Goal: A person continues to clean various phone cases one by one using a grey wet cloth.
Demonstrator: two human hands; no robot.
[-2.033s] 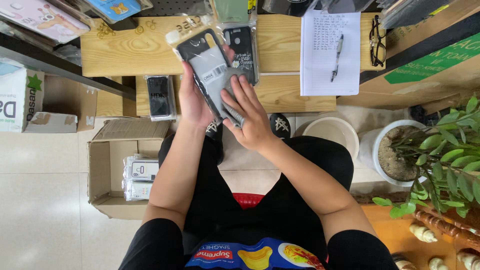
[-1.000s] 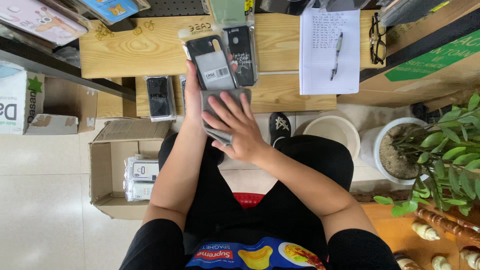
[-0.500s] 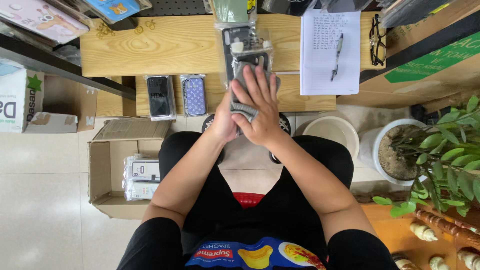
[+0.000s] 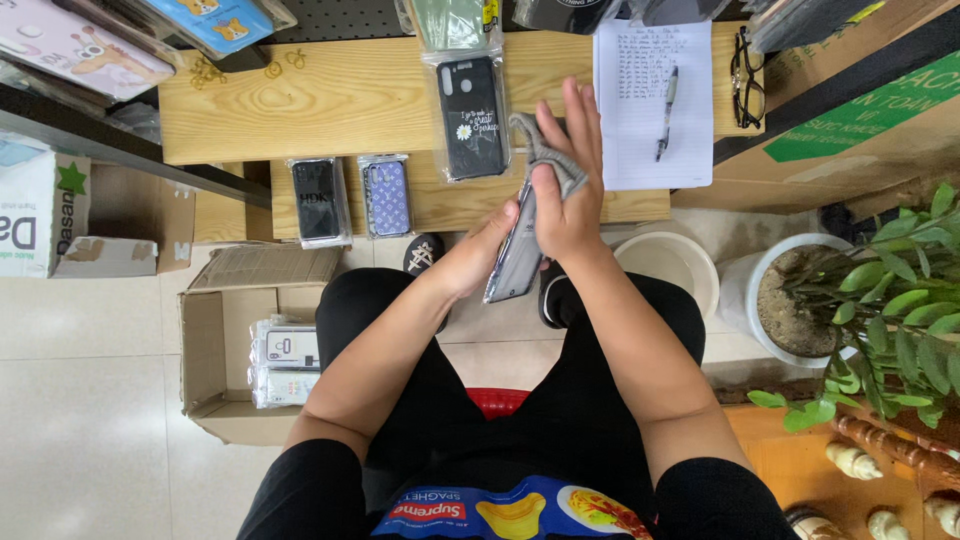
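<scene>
My left hand grips a phone case in clear plastic wrap, held edge-on above my lap. My right hand presses a grey cloth against the upper part of that case, fingers partly spread. On the wooden bench just beyond lie a black case with a flower print, a purple patterned case and a black case, each in its wrap.
A paper list with a pen and glasses lie at the bench's right. A cardboard box with several wrapped cases stands on the floor at left. A white bucket and a potted plant stand at right.
The purple case was set on the lower bench shelf. My hands moved right and lower with another wrapped case; the right hand now holds the grey cloth against it.
</scene>
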